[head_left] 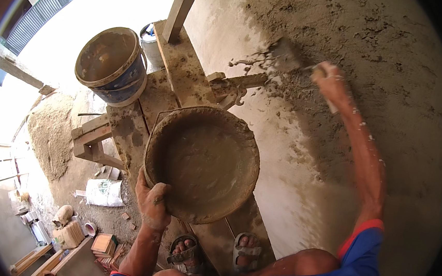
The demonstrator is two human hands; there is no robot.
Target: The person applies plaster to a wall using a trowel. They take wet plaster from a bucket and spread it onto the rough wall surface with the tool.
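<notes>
My left hand grips the near left rim of a round, mortar-crusted basin with a wire handle. Some wet grey mortar coats the basin's bottom. My right arm is stretched out to the wall at the right. There my right hand is closed around the handle of a trowel, its blade close to the wall. Bits of wet mortar fly off the blade's left side. Rough, dark mortar covers the upper part of the wall; a paler, smoother stretch lies lower down.
My sandalled feet stand on a plank platform. A blue bucket and a grey pail stand beyond the basin, near a wooden post. Below left are a sand heap, a white sack and stacked tiles.
</notes>
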